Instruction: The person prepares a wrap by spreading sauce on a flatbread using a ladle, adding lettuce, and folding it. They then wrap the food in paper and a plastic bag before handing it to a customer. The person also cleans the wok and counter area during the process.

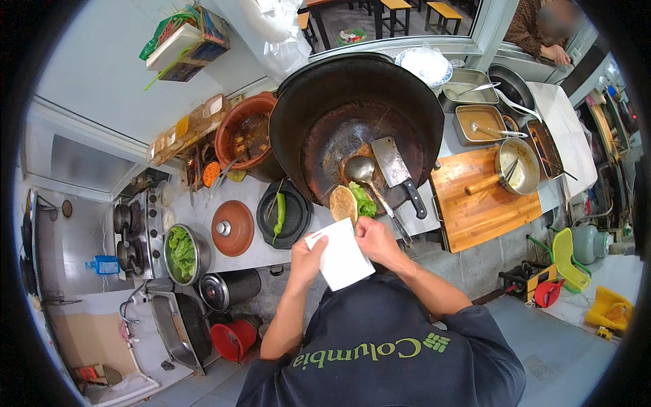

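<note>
My left hand (305, 262) grips a white paper bag (342, 257) by its left side. Just beyond the bag's upper edge is a round browned flatbread (343, 203) with green lettuce (363, 199) sticking out of its right side. My right hand (376, 241) pinches the flatbread's lower end, close against the bag; the fingertips are partly hidden. Behind them, a large dark metal pan (325, 122) with a high wall holds a steel ladle (362, 170) and a cleaver (394, 163). The handles of both tools reach over its near rim.
On the left stand a brown clay pot (221, 135) of stew, a black bowl with a green pepper (279, 216), a clay lid (241, 229) and a steel bowl of lettuce (181, 254). A wooden board (473, 219) carries a steel pot (529, 178). A person (529, 30) leans at the window.
</note>
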Available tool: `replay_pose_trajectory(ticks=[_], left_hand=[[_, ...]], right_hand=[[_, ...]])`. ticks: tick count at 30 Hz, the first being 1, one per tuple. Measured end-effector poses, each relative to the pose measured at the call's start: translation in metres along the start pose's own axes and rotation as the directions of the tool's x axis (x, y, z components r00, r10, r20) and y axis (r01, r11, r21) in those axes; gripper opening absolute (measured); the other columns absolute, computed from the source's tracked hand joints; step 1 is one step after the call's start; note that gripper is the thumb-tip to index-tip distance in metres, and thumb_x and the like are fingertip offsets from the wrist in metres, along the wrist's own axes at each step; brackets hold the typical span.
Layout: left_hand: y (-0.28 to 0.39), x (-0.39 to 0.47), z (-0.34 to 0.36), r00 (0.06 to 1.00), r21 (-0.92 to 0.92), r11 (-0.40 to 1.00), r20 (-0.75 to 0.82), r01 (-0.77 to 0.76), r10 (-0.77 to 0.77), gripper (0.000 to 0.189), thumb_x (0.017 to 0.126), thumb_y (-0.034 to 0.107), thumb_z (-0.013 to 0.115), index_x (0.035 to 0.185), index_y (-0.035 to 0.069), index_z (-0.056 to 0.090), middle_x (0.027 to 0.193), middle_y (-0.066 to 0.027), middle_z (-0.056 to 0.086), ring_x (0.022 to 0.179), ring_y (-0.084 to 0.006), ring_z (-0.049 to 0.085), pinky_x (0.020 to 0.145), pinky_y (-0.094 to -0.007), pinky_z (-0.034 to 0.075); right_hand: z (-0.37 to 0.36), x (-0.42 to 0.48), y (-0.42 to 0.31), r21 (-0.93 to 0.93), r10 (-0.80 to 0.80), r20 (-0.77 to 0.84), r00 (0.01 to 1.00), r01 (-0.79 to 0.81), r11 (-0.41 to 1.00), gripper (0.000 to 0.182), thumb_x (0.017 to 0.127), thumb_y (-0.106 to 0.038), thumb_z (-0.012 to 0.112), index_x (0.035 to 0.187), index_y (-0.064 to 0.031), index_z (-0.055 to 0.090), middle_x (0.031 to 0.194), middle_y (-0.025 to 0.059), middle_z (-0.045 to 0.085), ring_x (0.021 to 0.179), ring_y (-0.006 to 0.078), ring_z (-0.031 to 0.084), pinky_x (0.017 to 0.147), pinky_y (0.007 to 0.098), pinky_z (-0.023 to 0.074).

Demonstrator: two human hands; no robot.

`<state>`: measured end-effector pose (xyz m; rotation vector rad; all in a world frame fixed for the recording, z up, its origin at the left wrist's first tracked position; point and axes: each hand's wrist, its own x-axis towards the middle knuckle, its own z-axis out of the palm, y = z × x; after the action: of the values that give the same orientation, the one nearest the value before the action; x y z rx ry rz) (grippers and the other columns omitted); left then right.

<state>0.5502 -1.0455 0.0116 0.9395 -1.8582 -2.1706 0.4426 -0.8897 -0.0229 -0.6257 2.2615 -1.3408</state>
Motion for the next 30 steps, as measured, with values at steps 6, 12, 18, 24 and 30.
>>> replay_pose_trajectory(ticks=[6, 12, 18, 24, 30], left_hand=[[-0.02, 0.011, 0.009, 0.994, 0.131, 0.988, 0.079, -0.085, 0.075, 0.019, 0.092, 0.012, 0.061, 0.099, -0.005, 0.065, 0.085, -0.0028, 0.066, 0.075, -0.0071, 0.058, 0.065, -0.0227, 0.047], [-0.026, 0.026, 0.011, 0.989, -0.23, 0.962, 0.041, 0.148, -0.143, 0.034, 0.099, 0.03, 0.05, 0.106, -0.001, 0.061, 0.094, -0.0079, 0.067, 0.078, -0.0143, 0.063, 0.07, -0.0276, 0.051], [-0.067, 0.025, 0.011, 0.981, -0.247, 0.949, 0.024, 0.194, -0.194, 0.034, 0.1, 0.029, 0.048, 0.103, -0.003, 0.059, 0.095, -0.0111, 0.064, 0.084, -0.018, 0.062, 0.077, -0.0322, 0.05], [-0.047, 0.053, -0.008, 0.966, 0.247, 0.941, 0.175, -0.23, 0.19, 0.041, 0.101, 0.029, 0.04, 0.121, -0.001, 0.059, 0.129, -0.0205, 0.052, 0.111, -0.0237, 0.056, 0.095, -0.0328, 0.043], [-0.025, 0.056, -0.002, 0.862, 0.544, 0.711, 0.475, -0.447, 0.178, 0.042, 0.101, 0.031, 0.039, 0.132, 0.007, 0.054, 0.15, -0.0289, 0.024, 0.136, -0.0372, 0.036, 0.107, -0.0375, 0.033]], right_hand=[[-0.023, -0.007, 0.006, 0.724, 0.036, 0.61, 0.791, -0.576, 0.38, 0.021, 0.094, -0.02, 0.053, 0.107, -0.0046, 0.058, 0.088, -0.0002, 0.062, 0.066, 0.0099, 0.056, 0.053, 0.0247, 0.043], [-0.025, -0.023, -0.013, 0.788, -0.124, 0.58, 0.805, -0.515, 0.337, 0.047, 0.098, -0.026, 0.052, 0.137, -0.0022, 0.039, 0.124, 0.0066, 0.055, 0.104, 0.0153, 0.058, 0.087, 0.0311, 0.0484], [0.005, -0.033, 0.0, 0.676, 0.053, 0.545, 0.836, -0.477, 0.562, 0.029, 0.095, -0.022, 0.055, 0.115, -0.0007, 0.06, 0.109, 0.0071, 0.062, 0.1, 0.0119, 0.056, 0.086, 0.0288, 0.0463], [0.002, -0.014, 0.041, 0.863, 0.527, 0.17, 0.832, -0.384, 0.328, 0.025, 0.091, -0.011, 0.047, 0.116, -0.0052, 0.044, 0.115, 0.0172, 0.056, 0.106, 0.0262, 0.058, 0.089, 0.0395, 0.0473], [0.028, 0.006, 0.054, 0.918, 0.536, 0.135, 0.833, -0.309, 0.248, 0.031, 0.088, -0.015, 0.054, 0.116, -0.0056, 0.043, 0.108, 0.0113, 0.058, 0.096, 0.0209, 0.06, 0.083, 0.0326, 0.0466]])
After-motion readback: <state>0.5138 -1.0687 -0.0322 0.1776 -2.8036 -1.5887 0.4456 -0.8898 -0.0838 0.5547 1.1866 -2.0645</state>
